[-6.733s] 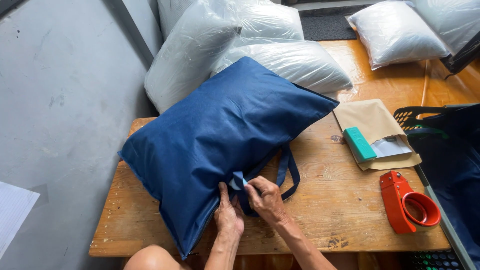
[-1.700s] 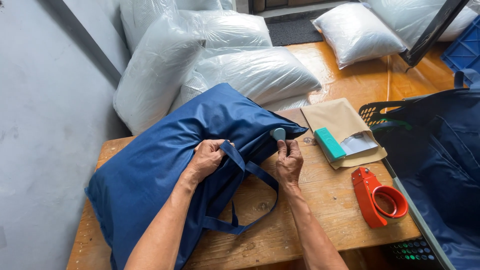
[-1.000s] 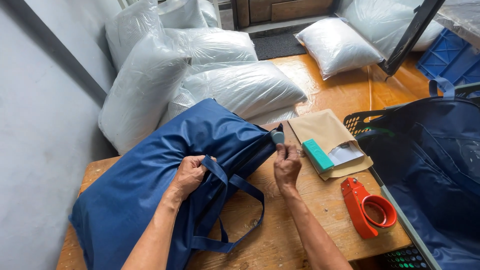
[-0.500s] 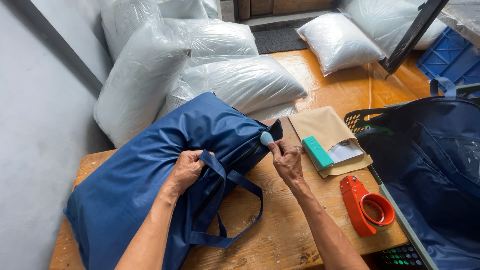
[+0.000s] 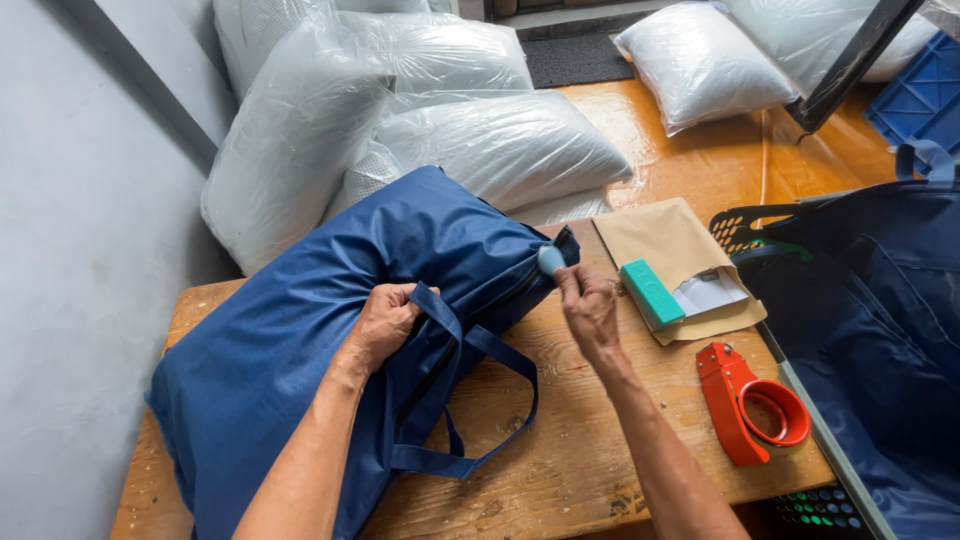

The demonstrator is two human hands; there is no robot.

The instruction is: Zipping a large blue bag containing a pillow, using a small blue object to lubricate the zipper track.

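Left hand (image 5: 383,322) clenched on bag (image 5: 300,340) at strap (image 5: 455,400). Right hand (image 5: 588,305), at 3 o'clock, pinches zip pull (image 5: 550,261).

A dark navy blue bag (image 5: 300,330) with matching navy straps (image 5: 470,400). A pale blue-grey zipper tab (image 5: 550,260). White pillows (image 5: 480,140) in clear plastic. A tan envelope (image 5: 670,255), a teal block (image 5: 651,292), a red-orange tape dispenser (image 5: 750,405), a light brown wooden table (image 5: 580,470).

Bright, even daylight, soft shadows, glare on the plastic-wrapped pillows (image 5: 480,150), sharp focus.
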